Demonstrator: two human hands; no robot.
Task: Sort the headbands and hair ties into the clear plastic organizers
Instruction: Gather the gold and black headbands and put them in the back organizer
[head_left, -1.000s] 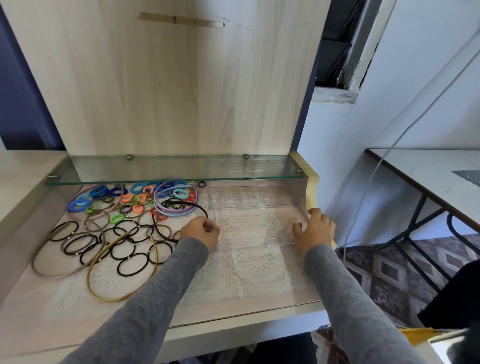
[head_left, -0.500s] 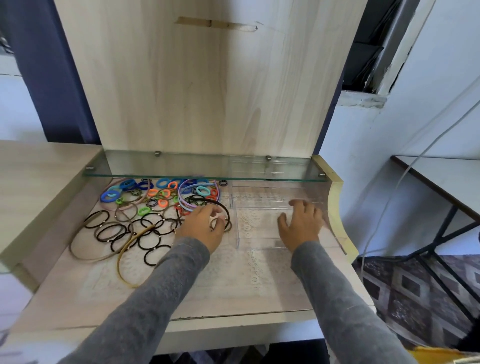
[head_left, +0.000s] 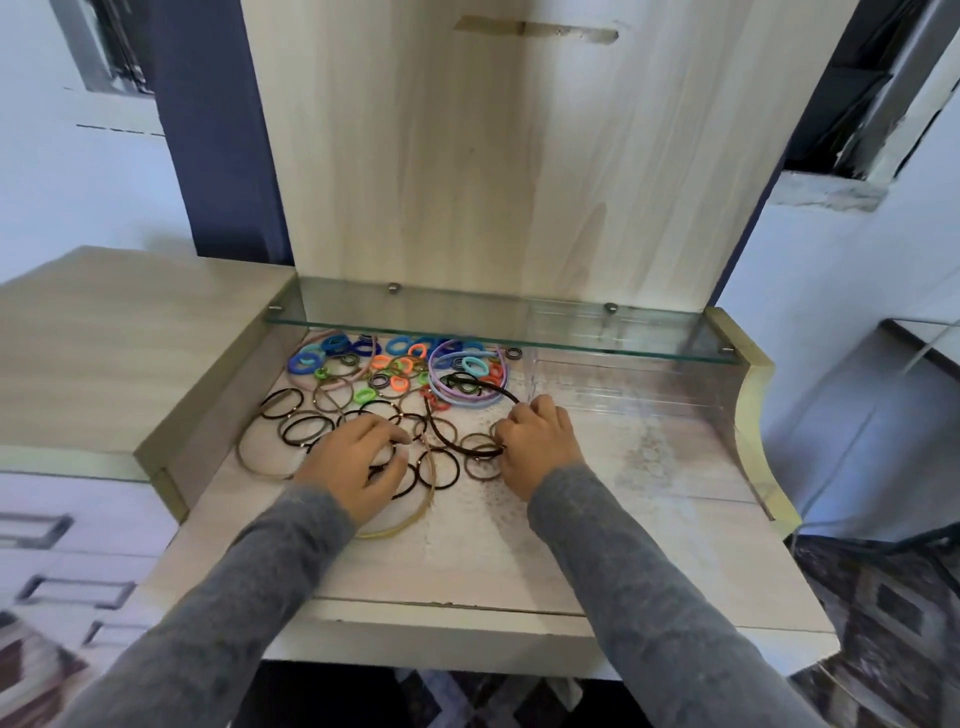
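Observation:
Black and brown hair ties (head_left: 298, 428) lie loose on the left of the desk top, with small coloured hair ties (head_left: 397, 364) behind them. Pastel headbands (head_left: 449, 397) lie near the middle and a tan headband (head_left: 413, 517) in front. My left hand (head_left: 356, 465) is curled over the black ties, its fingertips pinching one. My right hand (head_left: 540, 441) grips a dark brown headband (head_left: 441, 434) by its ends, above some brown ties. The clear plastic organizers (head_left: 628, 387) stand at the back right under the glass shelf, apart from both hands.
A glass shelf (head_left: 498, 325) overhangs the back of the desk top (head_left: 467, 561), under an upright wooden panel. A raised wooden side (head_left: 218, 410) bounds the left and a curved edge (head_left: 753, 415) the right. A lace mat lies under the items. Drawers stand lower left.
My right hand left the clear organizer and moved left to grip the dark headband. My left hand shifted left onto the black ties. The view swung to the left.

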